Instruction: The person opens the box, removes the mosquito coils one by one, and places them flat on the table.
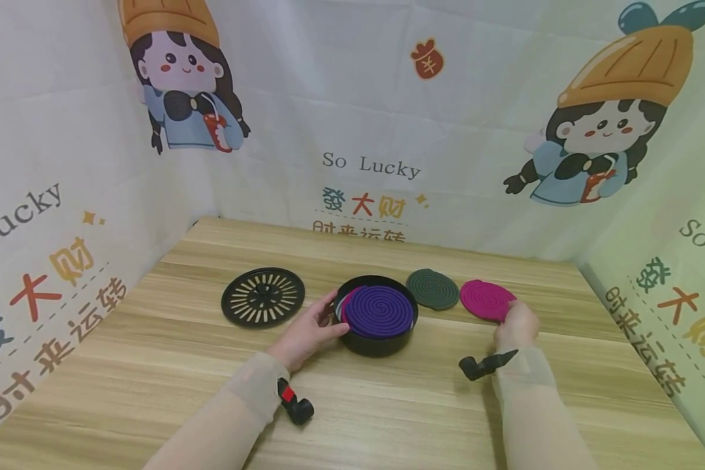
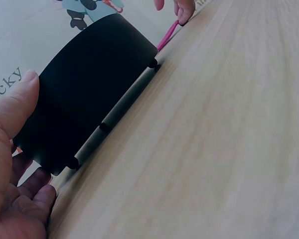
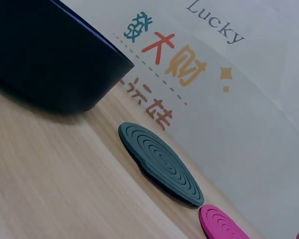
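A round black mosquito coil holder (image 1: pixel 377 346) stands upright on the table, with a purple mosquito coil (image 1: pixel 380 312) in it. Part of a pink one shows beneath the purple. My left hand (image 1: pixel 308 333) grips the holder's left side, thumb in front and fingers round the far side. To the right, my right hand (image 1: pixel 518 324) pinches the right edge of a pink mosquito coil (image 1: pixel 484 300), which lies at or very near the table top. Between it and the holder lies a dark green mosquito coil (image 3: pixel 162 162). Most right fingers are hidden in the head view.
A black slotted lid (image 1: pixel 243 312) with a central knob lies left of the holder. The wooden table (image 1: pixel 388 411) meets printed cloth walls (image 1: pixel 476 117) at the back and sides. A small black camera is strapped to each wrist.
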Demonstrator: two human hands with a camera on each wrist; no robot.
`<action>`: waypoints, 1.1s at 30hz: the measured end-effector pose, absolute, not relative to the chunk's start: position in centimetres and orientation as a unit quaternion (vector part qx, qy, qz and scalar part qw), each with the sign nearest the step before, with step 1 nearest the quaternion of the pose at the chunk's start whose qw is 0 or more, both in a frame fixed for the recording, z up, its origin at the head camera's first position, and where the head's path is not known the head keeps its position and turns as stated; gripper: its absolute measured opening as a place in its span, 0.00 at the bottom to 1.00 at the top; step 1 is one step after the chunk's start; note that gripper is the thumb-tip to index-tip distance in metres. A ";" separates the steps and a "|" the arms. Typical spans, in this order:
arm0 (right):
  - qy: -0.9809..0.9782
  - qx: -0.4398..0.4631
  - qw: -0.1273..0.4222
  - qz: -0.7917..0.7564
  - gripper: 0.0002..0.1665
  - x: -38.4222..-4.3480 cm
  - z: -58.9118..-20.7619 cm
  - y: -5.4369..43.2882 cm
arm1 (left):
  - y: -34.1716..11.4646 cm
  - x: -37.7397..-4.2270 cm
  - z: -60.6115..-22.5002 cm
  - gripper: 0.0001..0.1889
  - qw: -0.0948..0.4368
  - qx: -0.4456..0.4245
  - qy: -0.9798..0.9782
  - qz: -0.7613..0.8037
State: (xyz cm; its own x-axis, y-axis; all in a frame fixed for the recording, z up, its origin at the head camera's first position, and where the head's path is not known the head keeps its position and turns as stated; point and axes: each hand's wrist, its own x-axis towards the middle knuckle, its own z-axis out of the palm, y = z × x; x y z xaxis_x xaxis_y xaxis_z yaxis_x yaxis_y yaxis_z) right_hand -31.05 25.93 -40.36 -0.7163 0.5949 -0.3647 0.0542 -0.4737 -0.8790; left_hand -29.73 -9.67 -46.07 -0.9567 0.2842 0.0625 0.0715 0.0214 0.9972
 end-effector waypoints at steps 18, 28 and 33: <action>-0.425 -0.316 0.235 0.815 0.12 -30.7 -40.6 25.8 | -9.7 -29.8 -46.3 0.45 0.078 0.124 0.708 0.691; -0.514 -0.261 0.180 0.797 0.19 -29.2 -39.4 24.0 | -9.7 -29.9 -46.2 0.44 0.075 0.132 0.707 0.690; -0.557 -0.169 0.122 0.804 0.17 -29.1 -38.4 22.1 | -9.7 -29.9 -46.3 0.45 0.076 0.127 0.709 0.690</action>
State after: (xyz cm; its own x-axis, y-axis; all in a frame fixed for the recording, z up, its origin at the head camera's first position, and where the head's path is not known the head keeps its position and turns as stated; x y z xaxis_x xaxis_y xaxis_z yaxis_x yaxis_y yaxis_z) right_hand -29.15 22.13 -38.44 -0.9127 0.3854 -0.1358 -0.0077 -0.3486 -0.9372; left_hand -29.87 -9.69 -46.27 -0.9562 0.2846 0.0681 0.0759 0.0162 0.9970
